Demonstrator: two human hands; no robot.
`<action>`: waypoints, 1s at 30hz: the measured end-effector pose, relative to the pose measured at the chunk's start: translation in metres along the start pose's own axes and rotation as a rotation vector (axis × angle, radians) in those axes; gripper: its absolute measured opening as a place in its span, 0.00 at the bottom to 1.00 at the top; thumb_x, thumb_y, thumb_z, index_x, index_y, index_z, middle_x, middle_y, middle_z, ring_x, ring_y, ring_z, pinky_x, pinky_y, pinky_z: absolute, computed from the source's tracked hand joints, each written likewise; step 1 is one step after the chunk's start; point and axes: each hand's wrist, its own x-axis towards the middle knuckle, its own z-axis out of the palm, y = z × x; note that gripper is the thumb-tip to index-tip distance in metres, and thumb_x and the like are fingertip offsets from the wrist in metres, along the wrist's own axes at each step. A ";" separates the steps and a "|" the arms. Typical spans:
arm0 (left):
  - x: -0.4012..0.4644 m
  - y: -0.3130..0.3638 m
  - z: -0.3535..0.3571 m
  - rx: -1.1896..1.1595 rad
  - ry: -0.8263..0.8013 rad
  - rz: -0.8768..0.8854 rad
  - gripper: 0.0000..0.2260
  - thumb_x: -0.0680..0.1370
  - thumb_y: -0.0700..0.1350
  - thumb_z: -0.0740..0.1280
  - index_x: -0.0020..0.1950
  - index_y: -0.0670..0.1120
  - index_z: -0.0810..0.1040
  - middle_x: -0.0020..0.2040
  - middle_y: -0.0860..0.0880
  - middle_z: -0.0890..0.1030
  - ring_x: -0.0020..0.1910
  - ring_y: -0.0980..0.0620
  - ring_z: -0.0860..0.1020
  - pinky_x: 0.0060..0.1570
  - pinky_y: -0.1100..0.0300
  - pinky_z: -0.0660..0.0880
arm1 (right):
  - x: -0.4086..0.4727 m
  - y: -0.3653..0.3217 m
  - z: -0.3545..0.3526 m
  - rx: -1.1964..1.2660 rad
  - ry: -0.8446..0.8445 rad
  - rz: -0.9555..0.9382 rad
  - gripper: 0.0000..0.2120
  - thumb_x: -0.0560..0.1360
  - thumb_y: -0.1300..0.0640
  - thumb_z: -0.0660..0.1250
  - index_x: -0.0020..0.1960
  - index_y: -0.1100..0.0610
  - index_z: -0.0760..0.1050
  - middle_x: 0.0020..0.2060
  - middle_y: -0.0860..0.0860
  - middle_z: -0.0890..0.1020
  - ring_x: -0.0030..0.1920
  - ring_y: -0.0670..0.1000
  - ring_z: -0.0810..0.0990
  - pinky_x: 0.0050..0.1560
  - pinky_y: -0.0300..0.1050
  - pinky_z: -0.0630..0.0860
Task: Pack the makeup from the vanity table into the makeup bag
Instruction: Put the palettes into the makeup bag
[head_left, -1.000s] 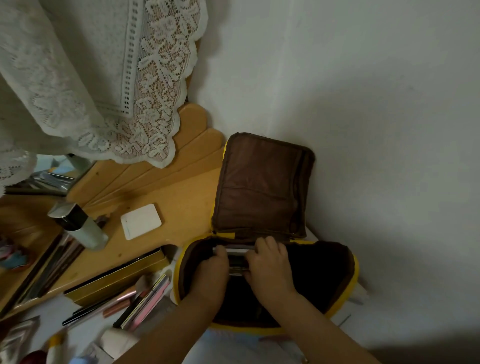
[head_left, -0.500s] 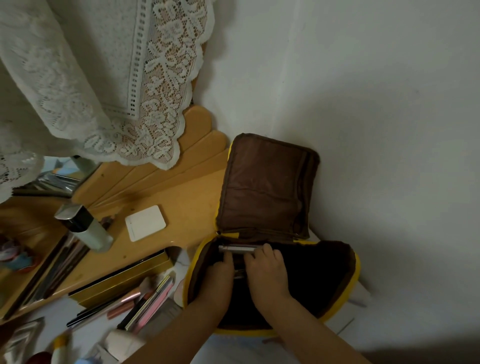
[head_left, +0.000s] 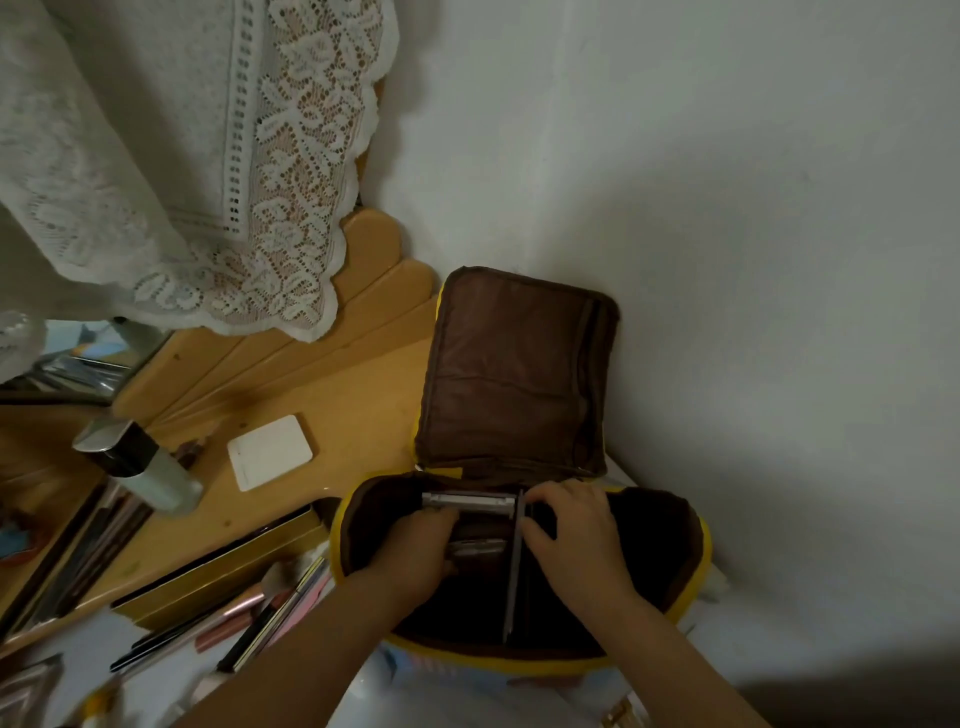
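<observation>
Right hand (head_left: 576, 540) farther right in makeup bag (head_left: 519, 660)

no readable text, labels or numbers anywhere

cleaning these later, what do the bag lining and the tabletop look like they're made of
Bag lining: brown woven fabric, probably nylon or polyester; it creases and has a faint sheen.
Tabletop: light wood, pine by the look, with visible knots, grain and a smooth, slightly glossy varnish.
</observation>
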 end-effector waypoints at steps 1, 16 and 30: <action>0.000 0.003 -0.002 0.063 0.001 -0.022 0.18 0.75 0.38 0.65 0.65 0.42 0.69 0.64 0.42 0.74 0.62 0.44 0.73 0.63 0.55 0.70 | 0.000 0.003 -0.002 0.008 -0.002 0.014 0.10 0.76 0.53 0.65 0.56 0.53 0.75 0.55 0.50 0.75 0.60 0.51 0.68 0.60 0.46 0.68; -0.003 0.022 -0.002 0.554 0.006 -0.156 0.13 0.78 0.34 0.56 0.57 0.42 0.76 0.57 0.43 0.79 0.55 0.46 0.79 0.52 0.55 0.76 | -0.006 0.013 -0.005 0.038 -0.051 0.086 0.12 0.78 0.54 0.61 0.60 0.53 0.73 0.59 0.50 0.74 0.63 0.50 0.65 0.63 0.44 0.67; -0.010 0.020 -0.003 0.492 -0.100 -0.118 0.13 0.78 0.33 0.56 0.55 0.41 0.78 0.56 0.42 0.80 0.55 0.44 0.78 0.56 0.54 0.75 | -0.008 0.011 -0.005 0.034 -0.094 0.091 0.12 0.78 0.55 0.61 0.60 0.53 0.73 0.58 0.50 0.74 0.61 0.50 0.66 0.61 0.44 0.69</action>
